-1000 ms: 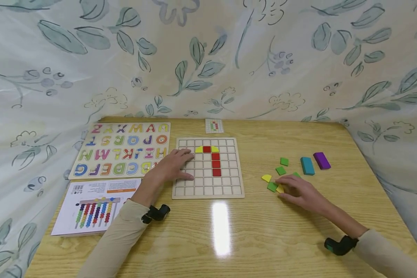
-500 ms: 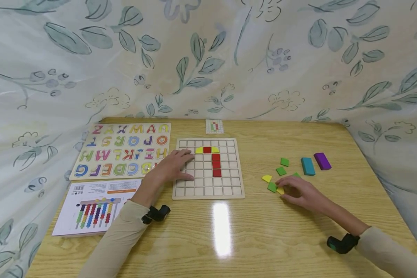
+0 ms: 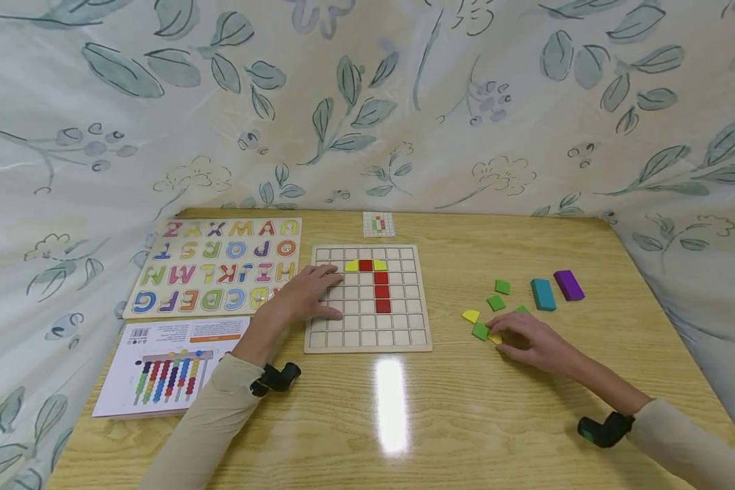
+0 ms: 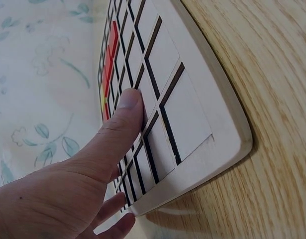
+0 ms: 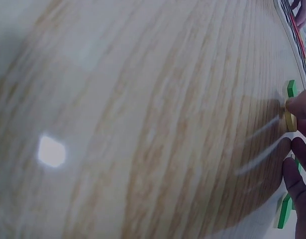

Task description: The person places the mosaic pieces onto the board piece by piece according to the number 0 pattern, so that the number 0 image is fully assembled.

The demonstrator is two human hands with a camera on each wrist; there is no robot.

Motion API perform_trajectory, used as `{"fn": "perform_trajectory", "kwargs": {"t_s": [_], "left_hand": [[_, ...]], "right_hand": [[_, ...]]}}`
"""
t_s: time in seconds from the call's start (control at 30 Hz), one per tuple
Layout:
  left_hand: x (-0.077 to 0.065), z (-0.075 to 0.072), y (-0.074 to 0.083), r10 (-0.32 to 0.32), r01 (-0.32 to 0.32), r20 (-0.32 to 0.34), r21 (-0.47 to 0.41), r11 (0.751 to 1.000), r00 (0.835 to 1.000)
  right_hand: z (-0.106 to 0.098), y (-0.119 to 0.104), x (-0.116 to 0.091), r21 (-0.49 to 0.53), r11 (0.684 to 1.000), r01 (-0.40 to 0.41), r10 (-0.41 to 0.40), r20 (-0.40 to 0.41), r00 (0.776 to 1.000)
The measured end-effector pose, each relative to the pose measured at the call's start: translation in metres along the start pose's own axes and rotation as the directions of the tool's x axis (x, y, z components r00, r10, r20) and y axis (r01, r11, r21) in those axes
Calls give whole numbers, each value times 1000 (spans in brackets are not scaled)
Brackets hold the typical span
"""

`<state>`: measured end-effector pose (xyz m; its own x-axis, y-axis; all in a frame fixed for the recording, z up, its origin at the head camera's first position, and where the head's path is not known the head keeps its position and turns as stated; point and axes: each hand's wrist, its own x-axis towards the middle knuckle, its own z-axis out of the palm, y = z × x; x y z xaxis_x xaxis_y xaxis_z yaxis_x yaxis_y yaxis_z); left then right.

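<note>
My left hand (image 3: 303, 294) rests on the left edge of a wooden grid board (image 3: 367, 342), fingers extended; in the left wrist view its thumb (image 4: 120, 124) lies across the squares. Set into the board are several red square tiles (image 3: 382, 291) and two yellow rounded tiles (image 3: 352, 266). On the right, my right hand (image 3: 533, 340) pinches a yellow tile (image 3: 495, 338) between thumb and index finger, low at the table, its shape mostly covered. Right beside it lie a green square tile (image 3: 480, 331) and another yellow rounded tile (image 3: 470, 316).
More green tiles (image 3: 496, 303) lie near the right hand, with a teal block (image 3: 543, 295) and a purple block (image 3: 569, 285) beyond. A small pattern card (image 3: 379, 224) is behind the grid board. At left are an alphabet board (image 3: 211, 265) and a white abacus-pictured package (image 3: 159, 395).
The right thumb and index finger have closed in on the yellow tile, covering more of it. The left hand stays on the board. The head view has shifted slightly.
</note>
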<state>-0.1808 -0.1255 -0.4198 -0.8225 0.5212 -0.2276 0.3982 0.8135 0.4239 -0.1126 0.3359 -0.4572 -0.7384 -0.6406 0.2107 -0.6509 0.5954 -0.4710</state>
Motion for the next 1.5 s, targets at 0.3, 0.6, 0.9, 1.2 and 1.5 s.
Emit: {"fn": "perform_trajectory", "kwargs": {"t_s": [0.3,0.6,0.9,1.2,1.5], "left_hand": [[1,2,0,-7,7,0,-1,1000,1000],[1,0,0,-5,5,-6,-1,1000,1000],[1,0,0,-5,5,-3,-3,1000,1000],[-1,-1,2,-10,10,0,9,1000,1000],[-2,-2,5,-16,17,-3,13,1000,1000]], "right_hand": [[-1,-1,0,-42,998,52,-53,-14,999],[-1,1,4,-90,992,84,-89,-57,994],[-9,0,7,-189,949,253,-262,-22,965],[-10,3,12,-233,905,356,-371,-21,928],[-10,8,11,-273,892,360,-377,-13,926]]}}
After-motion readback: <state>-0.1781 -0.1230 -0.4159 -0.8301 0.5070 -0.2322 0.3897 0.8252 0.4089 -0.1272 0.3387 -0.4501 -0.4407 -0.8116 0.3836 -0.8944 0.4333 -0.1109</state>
